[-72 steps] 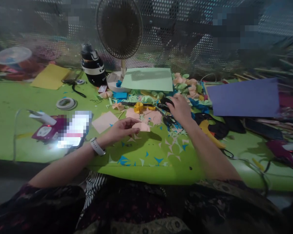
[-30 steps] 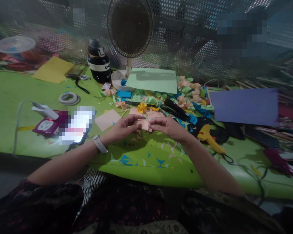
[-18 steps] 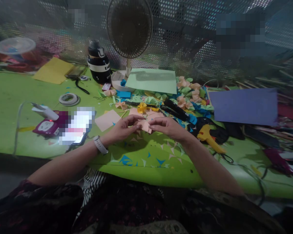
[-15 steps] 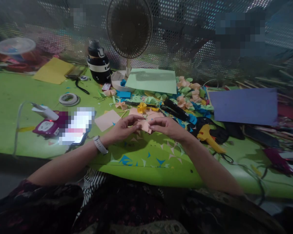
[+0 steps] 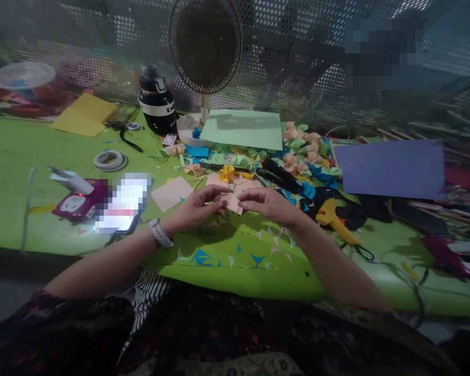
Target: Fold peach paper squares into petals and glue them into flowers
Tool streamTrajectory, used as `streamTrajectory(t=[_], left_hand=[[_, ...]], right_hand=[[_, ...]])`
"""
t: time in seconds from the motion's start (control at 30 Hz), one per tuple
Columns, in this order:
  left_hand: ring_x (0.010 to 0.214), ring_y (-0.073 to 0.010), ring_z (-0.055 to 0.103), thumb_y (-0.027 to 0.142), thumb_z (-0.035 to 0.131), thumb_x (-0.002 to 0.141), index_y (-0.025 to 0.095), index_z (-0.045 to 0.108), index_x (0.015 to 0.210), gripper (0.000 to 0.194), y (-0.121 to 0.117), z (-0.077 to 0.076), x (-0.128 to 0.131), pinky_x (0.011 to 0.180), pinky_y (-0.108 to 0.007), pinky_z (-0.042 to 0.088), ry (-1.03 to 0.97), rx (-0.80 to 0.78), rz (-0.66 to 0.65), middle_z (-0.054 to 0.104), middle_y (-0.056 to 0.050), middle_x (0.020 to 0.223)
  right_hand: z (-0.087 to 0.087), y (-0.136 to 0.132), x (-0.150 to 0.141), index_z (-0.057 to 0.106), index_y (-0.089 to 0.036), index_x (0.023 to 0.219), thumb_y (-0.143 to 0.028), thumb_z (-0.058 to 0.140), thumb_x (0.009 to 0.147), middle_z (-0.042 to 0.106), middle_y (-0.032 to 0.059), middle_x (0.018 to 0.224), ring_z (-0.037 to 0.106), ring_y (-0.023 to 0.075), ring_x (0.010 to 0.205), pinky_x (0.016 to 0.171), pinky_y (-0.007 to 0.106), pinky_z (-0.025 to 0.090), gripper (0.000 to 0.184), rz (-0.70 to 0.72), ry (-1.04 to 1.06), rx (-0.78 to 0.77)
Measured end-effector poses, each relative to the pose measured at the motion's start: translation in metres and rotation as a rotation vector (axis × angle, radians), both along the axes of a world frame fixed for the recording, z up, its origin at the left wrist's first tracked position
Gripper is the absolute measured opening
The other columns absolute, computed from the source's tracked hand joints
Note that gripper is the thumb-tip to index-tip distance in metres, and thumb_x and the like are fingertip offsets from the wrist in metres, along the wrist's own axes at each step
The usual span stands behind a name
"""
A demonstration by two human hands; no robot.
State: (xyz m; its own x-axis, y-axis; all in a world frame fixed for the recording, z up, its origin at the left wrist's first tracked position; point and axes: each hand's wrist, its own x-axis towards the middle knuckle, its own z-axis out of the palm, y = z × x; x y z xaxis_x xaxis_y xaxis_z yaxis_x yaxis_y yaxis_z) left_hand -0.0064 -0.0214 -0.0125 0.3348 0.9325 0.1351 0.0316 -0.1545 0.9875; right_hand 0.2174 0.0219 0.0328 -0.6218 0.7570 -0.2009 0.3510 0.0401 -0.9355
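A small folded peach paper piece [image 5: 232,202] is pinched between both my hands just above the green table [image 5: 31,156]. My left hand [image 5: 198,206], with a white watch on its wrist, grips the paper's left side, fingers closed. My right hand [image 5: 267,202] pinches the right side from above. Peach paper squares [image 5: 171,192] lie right behind my hands, and small blue and pink paper offcuts [image 5: 254,257] are scattered in front of them.
A fan [image 5: 204,47], black bottle [image 5: 155,106] and pale green sheet [image 5: 243,128] stand at the back. Paper flowers [image 5: 297,151], a black tool [image 5: 284,176], yellow glue gun [image 5: 337,219] and purple sheet [image 5: 391,168] lie right. Tape roll [image 5: 108,160] and phone [image 5: 119,206] lie left.
My right hand came back from the black tool at the right and joined my left hand on the peach paper. Over the last second both hands have barely moved.
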Motion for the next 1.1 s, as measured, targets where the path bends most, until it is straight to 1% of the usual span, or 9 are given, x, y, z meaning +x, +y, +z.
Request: streamTrajectory(t=[0.2,0.47,0.73,0.83,1.0,1.1], left_hand=[[0.087,-0.0125,0.064,0.03,0.065,0.089,0.016,0.061,0.121,0.035,-0.0003,0.0009,0.0003,0.078,-0.027,0.056,-0.015,-0.037,0.001,0.069,-0.007,0.106],[0.088,-0.0136,0.066,0.035,0.066,0.089,0.017,0.062,0.121,0.038,-0.0007,0.0002,0.0004,0.079,-0.029,0.058,0.01,-0.032,0.005,0.069,-0.008,0.11],[0.086,-0.0135,0.065,0.036,0.067,0.088,0.016,0.062,0.121,0.039,-0.0019,0.0021,-0.0003,0.078,-0.029,0.057,-0.004,-0.047,-0.004,0.069,-0.008,0.108],[0.085,-0.0134,0.065,0.037,0.066,0.088,0.016,0.062,0.12,0.038,-0.0025,0.0028,-0.0004,0.077,-0.029,0.057,0.012,-0.036,0.001,0.069,-0.008,0.108],[0.087,-0.0149,0.066,0.039,0.064,0.09,0.016,0.062,0.122,0.04,-0.0031,0.0026,-0.0002,0.075,-0.028,0.057,0.055,0.007,0.0,0.069,-0.01,0.11],[0.088,-0.0153,0.066,0.041,0.066,0.089,0.016,0.063,0.121,0.041,-0.0031,0.0025,0.0,0.075,-0.028,0.057,0.063,0.032,0.029,0.069,-0.01,0.112]], right_hand=[[0.0028,-0.0006,-0.0001,0.074,-0.018,0.094,-0.035,0.071,0.079,0.074,0.0038,0.087,0.065,0.0156,0.082,0.085,0.035,0.05,0.022,0.024,0.012,-0.002],[0.0003,0.0005,-0.0002,0.073,-0.017,0.096,-0.039,0.072,0.077,0.073,0.004,0.087,0.065,0.0158,0.081,0.083,0.035,0.05,0.03,0.017,0.025,0.003],[-0.0007,0.0001,-0.0004,0.072,-0.017,0.094,-0.037,0.071,0.077,0.072,0.0027,0.083,0.063,0.0142,0.077,0.08,0.033,0.05,0.026,0.019,0.035,-0.007],[-0.001,0.0,-0.0011,0.072,-0.017,0.094,-0.036,0.071,0.077,0.072,0.0025,0.083,0.063,0.0142,0.077,0.081,0.034,0.05,0.025,0.024,0.044,-0.011],[-0.0032,0.0002,-0.0032,0.072,-0.016,0.093,-0.032,0.071,0.077,0.074,0.0033,0.088,0.065,0.0146,0.081,0.085,0.034,0.051,0.022,0.078,0.054,-0.02],[-0.0048,0.0007,-0.0037,0.073,-0.016,0.094,-0.033,0.071,0.079,0.074,0.004,0.089,0.067,0.0155,0.082,0.085,0.034,0.052,0.023,0.104,0.075,-0.035]])
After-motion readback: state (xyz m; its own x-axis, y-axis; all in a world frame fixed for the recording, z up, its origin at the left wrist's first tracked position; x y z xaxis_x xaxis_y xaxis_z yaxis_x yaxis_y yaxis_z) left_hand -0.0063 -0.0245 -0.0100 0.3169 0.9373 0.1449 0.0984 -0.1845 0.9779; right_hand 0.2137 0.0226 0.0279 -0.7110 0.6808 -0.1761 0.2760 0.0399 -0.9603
